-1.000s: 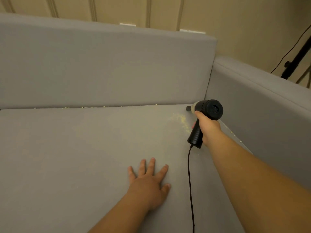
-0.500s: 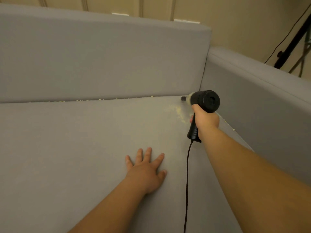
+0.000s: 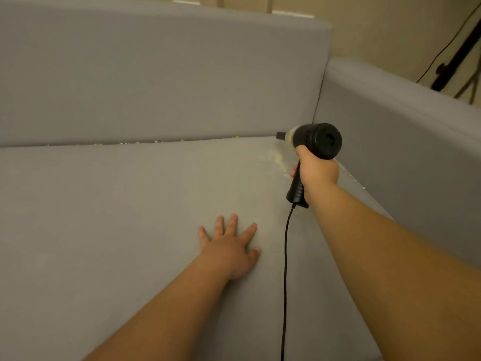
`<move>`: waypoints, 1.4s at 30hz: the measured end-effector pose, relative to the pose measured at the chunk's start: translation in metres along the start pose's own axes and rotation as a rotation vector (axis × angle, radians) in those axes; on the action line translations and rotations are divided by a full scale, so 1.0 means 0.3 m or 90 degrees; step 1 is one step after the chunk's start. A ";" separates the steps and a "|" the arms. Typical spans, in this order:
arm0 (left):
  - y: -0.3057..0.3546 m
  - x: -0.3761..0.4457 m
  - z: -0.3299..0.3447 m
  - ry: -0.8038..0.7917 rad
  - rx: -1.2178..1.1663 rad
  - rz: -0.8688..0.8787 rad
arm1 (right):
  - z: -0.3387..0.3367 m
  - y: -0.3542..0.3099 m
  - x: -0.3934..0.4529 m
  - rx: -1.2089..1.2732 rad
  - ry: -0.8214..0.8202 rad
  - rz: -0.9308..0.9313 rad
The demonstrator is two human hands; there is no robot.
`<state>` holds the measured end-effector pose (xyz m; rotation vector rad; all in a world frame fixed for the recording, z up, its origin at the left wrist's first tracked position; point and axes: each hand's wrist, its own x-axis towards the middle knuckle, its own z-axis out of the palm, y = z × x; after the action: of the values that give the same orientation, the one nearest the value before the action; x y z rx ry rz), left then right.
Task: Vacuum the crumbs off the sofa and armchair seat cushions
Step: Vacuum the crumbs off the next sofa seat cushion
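Note:
A black handheld vacuum (image 3: 316, 142) with a pistol handle points its nozzle into the back right corner of the grey seat cushion (image 3: 130, 217). My right hand (image 3: 317, 173) grips the handle. Its black cord (image 3: 285, 269) hangs down over the cushion toward me. Pale yellow crumbs (image 3: 277, 158) lie in a patch just left of the vacuum, and more sit along the seam under the backrest (image 3: 156, 74) and along the armrest seam. My left hand (image 3: 231, 246) rests flat on the cushion, fingers spread, nearer to me than the vacuum.
The grey armrest (image 3: 403, 142) rises at the right, close beside the vacuum. Behind it stands a black tripod (image 3: 455, 61) with a thin cable against a beige wall.
The vacuum nozzle has stayed in the corner by the crumb patch, and the left hand has stayed flat on the cushion. The view has shifted slightly between frames.

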<state>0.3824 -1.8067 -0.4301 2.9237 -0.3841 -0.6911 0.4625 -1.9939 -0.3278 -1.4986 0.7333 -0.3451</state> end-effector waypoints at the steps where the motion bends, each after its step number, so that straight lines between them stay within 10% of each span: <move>1: 0.000 0.001 0.000 0.003 -0.002 0.001 | -0.008 -0.002 -0.005 0.003 0.006 0.003; 42: 0.007 -0.009 -0.014 -0.015 0.002 -0.004 | -0.095 -0.032 -0.088 0.019 -0.147 0.129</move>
<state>0.3815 -1.8076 -0.4248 2.9228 -0.3794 -0.7271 0.4272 -2.0001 -0.3102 -1.3940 0.6839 -0.0294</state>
